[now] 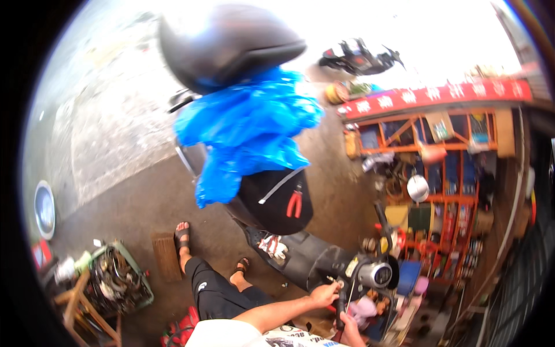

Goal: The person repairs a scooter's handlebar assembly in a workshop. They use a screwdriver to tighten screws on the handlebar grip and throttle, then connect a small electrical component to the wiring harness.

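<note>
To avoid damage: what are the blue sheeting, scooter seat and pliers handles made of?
Blue sheeting: likely thin plastic film, glossy, given its shiny crinkles.
Scooter seat: perhaps vinyl, smooth, from its even black surface.
Pliers handles: probably plastic-coated, uniformly red; finish unclear.

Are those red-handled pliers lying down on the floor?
No, the red-handled pliers lie on the black scooter seat, beside a pale strip.

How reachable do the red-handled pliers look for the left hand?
Probably yes, with a stretch: the pliers lie uncovered on the black seat; nothing visibly blocks the left hand.
</note>
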Action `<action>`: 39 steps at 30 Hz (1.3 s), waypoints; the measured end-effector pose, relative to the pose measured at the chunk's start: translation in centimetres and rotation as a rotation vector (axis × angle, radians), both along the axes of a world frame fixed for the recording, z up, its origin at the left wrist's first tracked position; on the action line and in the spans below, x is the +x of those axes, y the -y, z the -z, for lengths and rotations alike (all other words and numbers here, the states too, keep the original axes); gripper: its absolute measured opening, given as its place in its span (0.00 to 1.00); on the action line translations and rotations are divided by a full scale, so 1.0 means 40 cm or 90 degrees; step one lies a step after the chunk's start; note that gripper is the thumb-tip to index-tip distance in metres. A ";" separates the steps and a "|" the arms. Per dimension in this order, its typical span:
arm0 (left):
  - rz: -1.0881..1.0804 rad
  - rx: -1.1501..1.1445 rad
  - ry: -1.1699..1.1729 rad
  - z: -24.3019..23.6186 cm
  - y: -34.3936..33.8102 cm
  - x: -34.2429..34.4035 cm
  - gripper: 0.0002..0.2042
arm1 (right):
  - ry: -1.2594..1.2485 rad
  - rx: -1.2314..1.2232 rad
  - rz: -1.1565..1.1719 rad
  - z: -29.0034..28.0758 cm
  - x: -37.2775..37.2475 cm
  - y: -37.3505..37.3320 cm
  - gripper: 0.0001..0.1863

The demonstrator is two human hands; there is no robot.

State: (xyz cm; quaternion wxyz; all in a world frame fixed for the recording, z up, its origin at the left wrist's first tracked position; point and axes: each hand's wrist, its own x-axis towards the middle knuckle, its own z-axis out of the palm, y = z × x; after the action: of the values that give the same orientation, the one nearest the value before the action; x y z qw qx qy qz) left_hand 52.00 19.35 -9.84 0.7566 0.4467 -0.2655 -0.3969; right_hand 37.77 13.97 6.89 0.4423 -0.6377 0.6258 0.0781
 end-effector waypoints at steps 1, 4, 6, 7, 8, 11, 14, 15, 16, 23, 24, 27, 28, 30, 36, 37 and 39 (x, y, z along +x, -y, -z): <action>0.030 0.024 0.022 0.013 -0.012 0.023 0.17 | 0.016 0.004 0.026 -0.005 0.056 -0.048 0.15; 0.061 0.036 0.128 -0.031 -0.020 0.025 0.17 | 0.085 -0.043 0.058 0.008 -0.003 -0.066 0.14; 0.091 0.036 0.168 -0.030 0.002 0.000 0.18 | 0.137 -0.022 0.106 0.006 -0.032 -0.081 0.13; 0.106 0.041 0.176 -0.039 0.009 -0.009 0.17 | 0.156 -0.010 0.118 0.002 -0.045 -0.085 0.13; 0.127 0.053 0.208 -0.049 0.014 -0.020 0.17 | 0.182 -0.002 0.138 0.010 -0.073 -0.084 0.14; 0.156 0.075 0.275 -0.078 0.039 -0.051 0.14 | 0.234 0.008 0.145 0.056 -0.167 -0.061 0.14; 0.186 0.093 0.331 -0.108 0.075 -0.089 0.14 | 0.284 -0.001 0.172 0.057 -0.212 -0.043 0.13; 0.195 0.103 0.347 -0.111 0.087 -0.103 0.14 | 0.301 0.003 0.185 0.091 -0.248 -0.034 0.13; 0.202 0.113 0.361 -0.117 0.101 -0.116 0.14 | 0.327 0.009 0.184 0.119 -0.280 -0.019 0.13; 0.217 0.168 0.460 -0.160 0.199 -0.159 0.13 | 0.428 0.098 0.219 0.113 -0.325 0.077 0.11; 0.209 0.168 0.468 -0.166 0.212 -0.165 0.13 | 0.440 0.118 0.232 0.125 -0.337 0.091 0.11; 0.209 0.186 0.476 -0.189 0.248 -0.173 0.13 | 0.455 0.117 0.179 0.139 -0.366 0.135 0.10; 0.214 0.187 0.485 -0.192 0.257 -0.169 0.13 | 0.450 0.126 0.178 0.140 -0.370 0.146 0.10; 0.221 0.183 0.500 -0.199 0.275 -0.162 0.13 | 0.450 0.142 0.164 0.135 -0.380 0.170 0.10; 0.391 0.239 0.335 -0.216 0.282 -0.093 0.14 | 0.448 0.130 0.159 0.116 -0.371 0.181 0.10; 0.397 0.252 0.280 -0.201 0.281 -0.073 0.14 | 0.446 0.127 0.153 0.123 -0.372 0.179 0.10; 0.404 0.279 0.166 -0.126 0.276 -0.019 0.15 | 0.440 0.125 0.139 0.138 -0.367 0.168 0.10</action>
State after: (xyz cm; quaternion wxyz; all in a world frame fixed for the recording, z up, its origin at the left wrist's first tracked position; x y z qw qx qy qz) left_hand 51.22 8.32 -4.81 0.4434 0.5400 -0.3926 -0.5980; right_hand 23.09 7.24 1.37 0.6920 -0.5103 0.4938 -0.1297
